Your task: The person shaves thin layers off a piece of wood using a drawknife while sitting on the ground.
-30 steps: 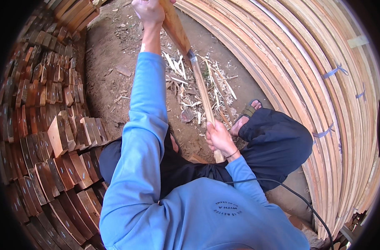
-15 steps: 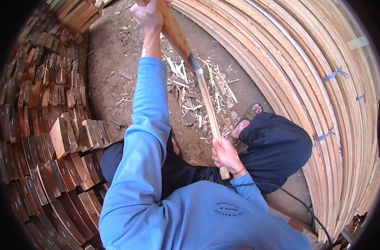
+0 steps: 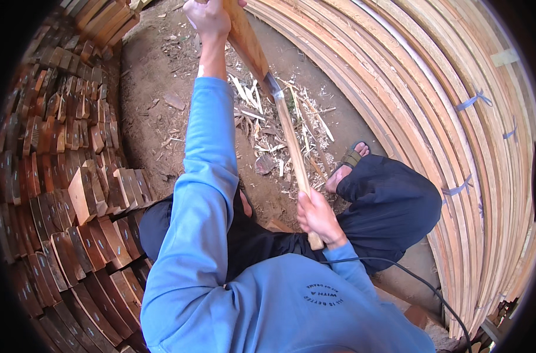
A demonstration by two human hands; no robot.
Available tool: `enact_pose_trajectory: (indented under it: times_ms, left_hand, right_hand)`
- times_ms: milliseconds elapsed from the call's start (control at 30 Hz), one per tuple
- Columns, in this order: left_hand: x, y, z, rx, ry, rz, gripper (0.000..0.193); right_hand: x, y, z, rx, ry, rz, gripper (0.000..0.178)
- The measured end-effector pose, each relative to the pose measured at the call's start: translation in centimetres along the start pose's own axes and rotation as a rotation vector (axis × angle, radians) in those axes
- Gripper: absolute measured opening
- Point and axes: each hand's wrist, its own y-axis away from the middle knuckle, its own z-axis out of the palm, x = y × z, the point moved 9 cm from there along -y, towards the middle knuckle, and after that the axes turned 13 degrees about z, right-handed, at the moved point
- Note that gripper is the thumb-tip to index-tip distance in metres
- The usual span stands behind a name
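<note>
Toward eleven o'clock, my left grip [image 3: 209,22] was curled about a thick, brown wooden piece [image 3: 245,41]. Toward four, my right grip [image 3: 320,215] wrapped a long, pale wooden handle [image 3: 291,141]; its grey metal end [image 3: 273,87], at twelve, overlapped the piece's lower tip in view.

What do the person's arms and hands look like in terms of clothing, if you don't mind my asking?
Both arms wear plain, long blue sleeves: the left sleeve stops short of the wrist, and the right sleeve is crossed by a thin black cable. The left hand and right hand are ungloved.
</note>
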Motion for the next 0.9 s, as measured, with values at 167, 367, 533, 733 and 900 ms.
enact_pose_trajectory:
  times_ms: [167,367,533,733,900]
  left_hand:
    - [-0.1,0.7,2.3,-0.05,0.015,0.022,0.029]
    - [0.9,0.8,2.0,-0.008,-0.04,-0.001,0.028]
    - [0.8,0.7,2.0,-0.043,-0.049,0.022,0.026]
    - [0.1,1.8,2.4,-0.056,0.043,0.025,0.024]
    - [1.2,0.6,2.8,-0.114,0.148,0.057,0.021]
  right_hand:
    - [-1.1,-2.7,-0.3,0.008,0.037,-0.059,0.016]
    - [0.3,-0.2,-1.3,0.046,0.061,-0.04,0.019]
    - [-0.6,-2.6,0.1,-0.018,-0.033,-0.082,0.02]
    - [2.0,-0.8,-0.7,0.053,0.029,-0.012,0.018]
    - [0.8,-0.1,-0.7,0.033,0.009,-0.04,0.017]
